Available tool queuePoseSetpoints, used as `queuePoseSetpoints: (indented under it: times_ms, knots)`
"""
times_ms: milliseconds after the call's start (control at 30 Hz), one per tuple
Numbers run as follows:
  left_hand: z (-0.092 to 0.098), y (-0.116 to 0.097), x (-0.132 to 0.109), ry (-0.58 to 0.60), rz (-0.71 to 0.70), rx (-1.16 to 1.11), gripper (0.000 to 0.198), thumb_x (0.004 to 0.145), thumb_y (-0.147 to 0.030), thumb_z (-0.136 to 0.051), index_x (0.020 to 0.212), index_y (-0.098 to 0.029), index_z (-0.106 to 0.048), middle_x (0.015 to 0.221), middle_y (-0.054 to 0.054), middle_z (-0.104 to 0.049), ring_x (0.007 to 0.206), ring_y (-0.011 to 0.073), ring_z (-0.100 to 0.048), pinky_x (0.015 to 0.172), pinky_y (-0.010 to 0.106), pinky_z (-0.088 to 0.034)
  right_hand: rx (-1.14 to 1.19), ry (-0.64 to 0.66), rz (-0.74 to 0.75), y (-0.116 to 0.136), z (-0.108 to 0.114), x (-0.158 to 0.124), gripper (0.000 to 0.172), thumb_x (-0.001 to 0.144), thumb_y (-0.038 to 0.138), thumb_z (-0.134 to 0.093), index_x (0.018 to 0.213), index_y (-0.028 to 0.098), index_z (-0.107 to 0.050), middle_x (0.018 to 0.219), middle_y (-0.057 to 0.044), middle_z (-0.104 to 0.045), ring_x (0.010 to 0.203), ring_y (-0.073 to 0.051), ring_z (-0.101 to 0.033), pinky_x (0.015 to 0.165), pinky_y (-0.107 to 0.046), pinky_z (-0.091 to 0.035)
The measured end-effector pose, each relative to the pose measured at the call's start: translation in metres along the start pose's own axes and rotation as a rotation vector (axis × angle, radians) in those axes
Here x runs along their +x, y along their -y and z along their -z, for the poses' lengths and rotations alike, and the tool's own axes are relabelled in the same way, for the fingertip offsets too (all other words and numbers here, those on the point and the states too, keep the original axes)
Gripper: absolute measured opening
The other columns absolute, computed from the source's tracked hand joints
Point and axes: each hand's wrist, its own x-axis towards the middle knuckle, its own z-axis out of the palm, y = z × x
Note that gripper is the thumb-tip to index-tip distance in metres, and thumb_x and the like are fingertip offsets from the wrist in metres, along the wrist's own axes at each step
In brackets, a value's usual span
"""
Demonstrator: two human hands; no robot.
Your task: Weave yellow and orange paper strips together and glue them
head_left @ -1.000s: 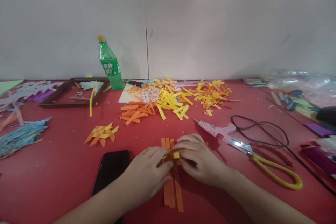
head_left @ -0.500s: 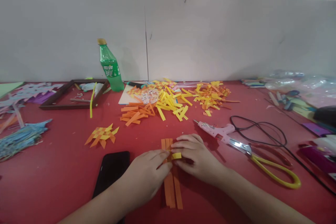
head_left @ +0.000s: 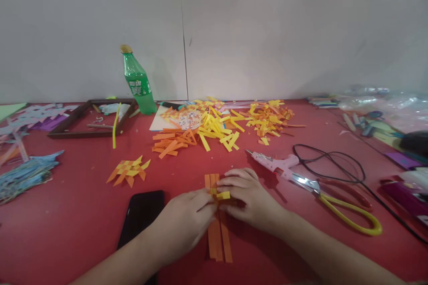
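Note:
Several orange paper strips (head_left: 215, 240) lie side by side, lengthwise in front of me on the red table. A short yellow paper strip (head_left: 224, 195) crosses them near their upper part, its right end poking out. From the left, my left hand (head_left: 187, 216) is closed in a pinch at the yellow strip's left part; its fingertips cover the crossing. My right hand (head_left: 247, 196) holds the orange strips along their right edge, with bent, somewhat spread fingers above and below the yellow end. Left of the strips rests a woven orange-and-yellow paper piece (head_left: 129, 171).
A black phone (head_left: 142, 213) lies beside my left forearm. On the right are a pink glue gun (head_left: 276, 162) with a black cord and yellow-handled scissors (head_left: 347, 213). Behind are loose yellow strips (head_left: 214, 127), orange strips (head_left: 174, 142), a green bottle (head_left: 138, 82) and a brown frame (head_left: 80, 134).
My left fingers have shifted slightly at the crossing, and a bit more of the yellow strip shows. My right hand stays nearly in place. The whole view has tilted slightly.

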Motion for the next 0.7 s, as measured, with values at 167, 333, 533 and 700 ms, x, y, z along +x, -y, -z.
queuePoseSetpoints:
  times_ms: [167, 333, 533, 700]
  knots:
    - [0.0042, 0.0007, 0.0007, -0.033, -0.057, 0.023, 0.023, 0.092, -0.011, -0.047, 0.108, -0.014, -0.063, 0.107, 0.010, -0.070, 0.101, 0.0227, -0.067, 0.088, 0.038, -0.057, -0.007, -0.004, -0.002, -0.0008, -0.0011, -0.0002, 0.020, 0.084, 0.033, -0.067, 0.103, 0.028, -0.071, 0.111, -0.002, -0.072, 0.110, -0.024, -0.056, 0.095, -0.045, -0.037]
    - [0.0020, 0.0011, -0.0005, -0.076, -0.081, 0.074, 0.025, 0.093, -0.013, -0.046, 0.111, -0.013, -0.064, 0.107, 0.010, -0.072, 0.103, 0.0239, -0.067, 0.088, 0.039, -0.057, -0.038, -0.018, 0.005, -0.0014, -0.0026, -0.0005, 0.018, 0.086, 0.035, -0.065, 0.100, 0.027, -0.072, 0.108, -0.003, -0.072, 0.110, -0.024, -0.056, 0.095, -0.044, -0.037]
    - [-0.0032, 0.0017, -0.0018, -0.151, -0.101, 0.100, 0.028, 0.098, -0.018, -0.041, 0.103, -0.012, -0.068, 0.103, 0.009, -0.075, 0.095, 0.0206, -0.071, 0.084, 0.035, -0.059, -0.057, -0.018, -0.009, -0.0016, -0.0027, -0.0002, 0.019, 0.085, 0.038, -0.065, 0.100, 0.027, -0.072, 0.107, -0.004, -0.072, 0.109, -0.024, -0.056, 0.094, -0.043, -0.037]
    - [0.0003, 0.0017, -0.0011, -0.142, -0.111, 0.094, 0.027, 0.097, -0.016, -0.041, 0.105, -0.012, -0.067, 0.102, 0.009, -0.074, 0.094, 0.0215, -0.070, 0.084, 0.036, -0.059, -0.053, -0.024, -0.009, -0.0016, -0.0037, -0.0004, 0.019, 0.084, 0.037, -0.067, 0.100, 0.027, -0.071, 0.108, -0.003, -0.072, 0.109, -0.024, -0.056, 0.094, -0.044, -0.036]
